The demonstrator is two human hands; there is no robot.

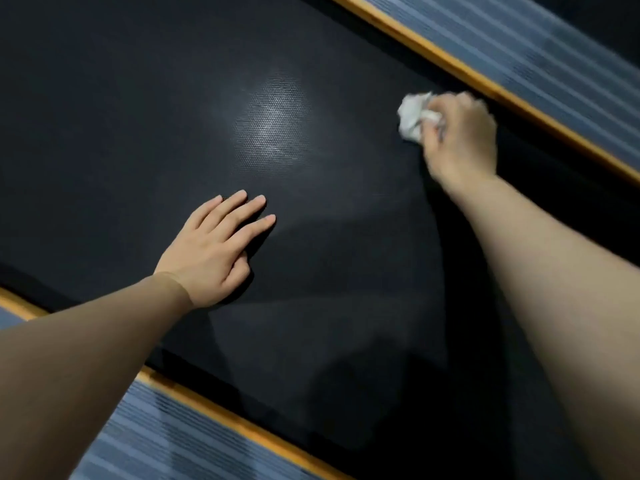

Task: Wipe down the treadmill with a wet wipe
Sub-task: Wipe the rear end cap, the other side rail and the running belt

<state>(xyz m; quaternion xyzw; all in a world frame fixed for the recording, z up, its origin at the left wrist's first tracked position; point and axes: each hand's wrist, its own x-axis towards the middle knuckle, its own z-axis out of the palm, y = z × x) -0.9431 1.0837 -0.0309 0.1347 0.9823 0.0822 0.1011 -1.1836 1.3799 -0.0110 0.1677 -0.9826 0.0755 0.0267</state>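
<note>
Fingers of right hand curled round crumpled white wet wipe, pressing it on black treadmill belt close to far orange-edged side rail. Left hand flat on belt, fingers straight, slightly spread, holding nothing. Belt's long axis runs diagonally, lower right to upper left. Near side rail at lower left; wide bare belt between hands.

Right hand blurred, perhaps moving.

black dimpled treadmill belt, white wet wipe, orange-edged grey ribbed side rails
</note>
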